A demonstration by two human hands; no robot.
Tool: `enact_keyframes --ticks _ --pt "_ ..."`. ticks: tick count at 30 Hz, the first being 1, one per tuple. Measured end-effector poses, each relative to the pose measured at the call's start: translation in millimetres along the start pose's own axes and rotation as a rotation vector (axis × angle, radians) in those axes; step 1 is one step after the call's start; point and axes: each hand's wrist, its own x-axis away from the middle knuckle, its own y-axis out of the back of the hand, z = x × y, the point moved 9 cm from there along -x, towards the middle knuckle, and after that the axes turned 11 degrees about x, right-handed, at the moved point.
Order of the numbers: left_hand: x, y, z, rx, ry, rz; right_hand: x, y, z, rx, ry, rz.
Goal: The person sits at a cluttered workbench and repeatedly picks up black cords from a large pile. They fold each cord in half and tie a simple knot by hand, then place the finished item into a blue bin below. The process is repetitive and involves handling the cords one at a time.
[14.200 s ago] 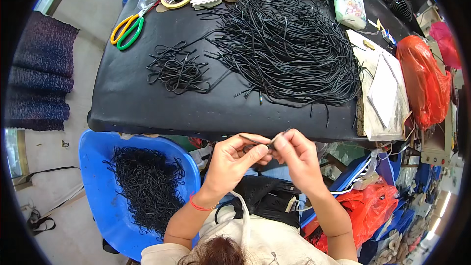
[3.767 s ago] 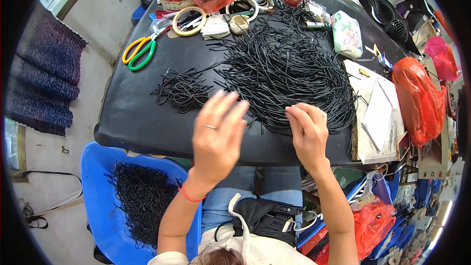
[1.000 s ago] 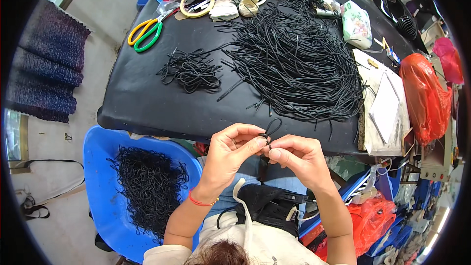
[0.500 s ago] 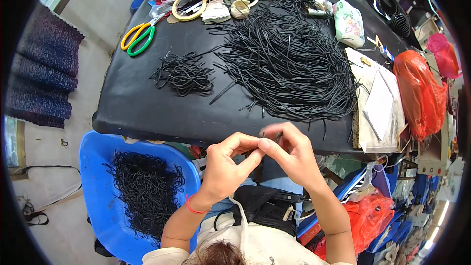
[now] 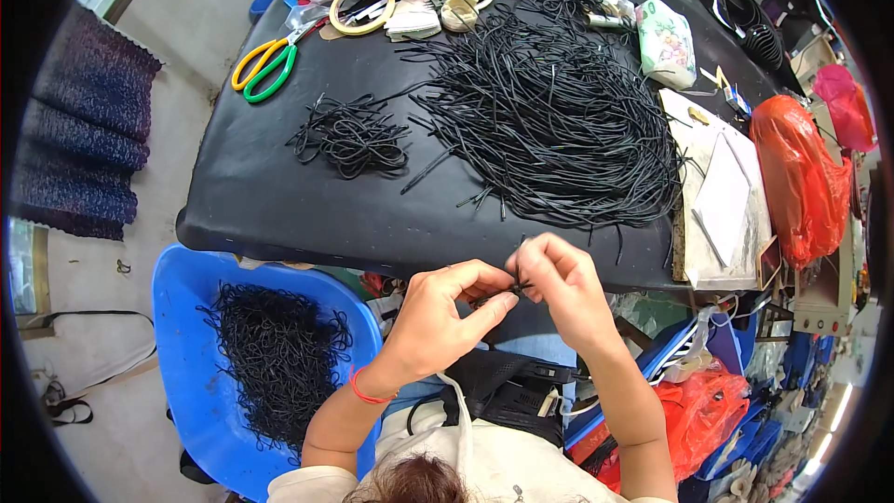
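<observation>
From here I see the left hand [image 5: 433,312] and right hand [image 5: 570,296] pinching a black cord [image 5: 520,286] by the surface's [image 5: 307,214] near edge — it looks light and soft, so I'd grip near its ends.

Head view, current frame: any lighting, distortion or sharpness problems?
Head view: the black table's front edge bows, and the corners go black; head view: a bright strip glares at lower right; head view: the right hand's fingers look slightly soft, and the black cord between them and the left hand is hard to make out.
</observation>
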Motion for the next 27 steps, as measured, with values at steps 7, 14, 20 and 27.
enact_keyframes --ticks 7,14,20,27 --pt "1 1 28 0.186 0.195 -0.002 0 2 -3 -0.030 0.054 -0.025" --pt "3 -13 36 0.577 0.252 0.028 1 3 -5 -0.097 0.103 -0.080" --pt "5 -5 27 0.552 0.136 -0.101 5 3 -2 -0.021 0.148 -0.113" --pt "4 -10 23 0.268 0.060 0.050 6 2 -5 0.078 0.166 -0.036"
